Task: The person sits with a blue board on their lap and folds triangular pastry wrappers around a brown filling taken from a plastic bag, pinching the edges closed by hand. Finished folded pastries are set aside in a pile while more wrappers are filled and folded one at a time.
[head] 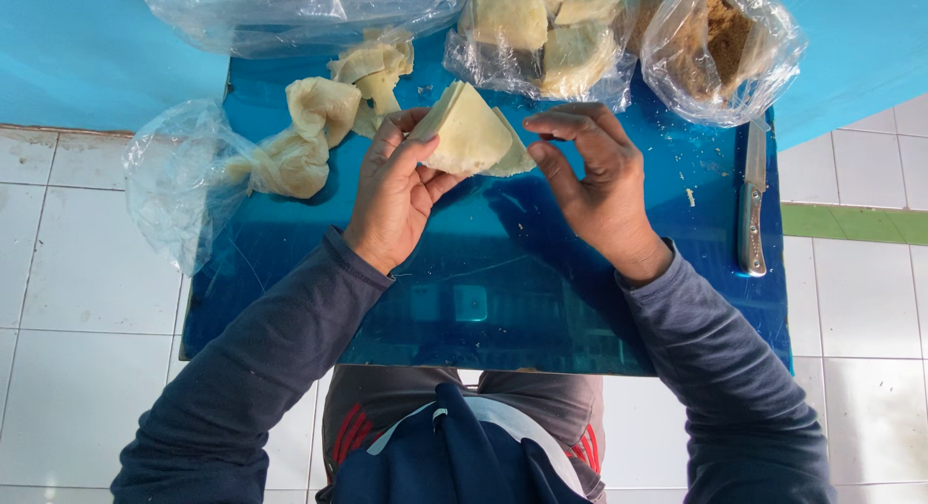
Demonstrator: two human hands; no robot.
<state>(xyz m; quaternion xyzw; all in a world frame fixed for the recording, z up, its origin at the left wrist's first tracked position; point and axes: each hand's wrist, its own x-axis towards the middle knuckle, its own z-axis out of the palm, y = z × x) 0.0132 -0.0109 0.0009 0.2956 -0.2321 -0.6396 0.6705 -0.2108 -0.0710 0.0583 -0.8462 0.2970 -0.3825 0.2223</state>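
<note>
My left hand holds a pale yellow triangular folded piece of dough above a shiny blue board. Its thumb and fingers pinch the left edge of the piece. My right hand is at the piece's right side, fingers curled, with the thumb against the folded edge. Both arms wear dark grey-blue sleeves.
Crumpled dough sheets lie left on the board beside a clear plastic bag. Bags at the far edge hold more pale pieces and brown crumbly filling. A knife lies at the board's right edge. White floor tiles surround the board.
</note>
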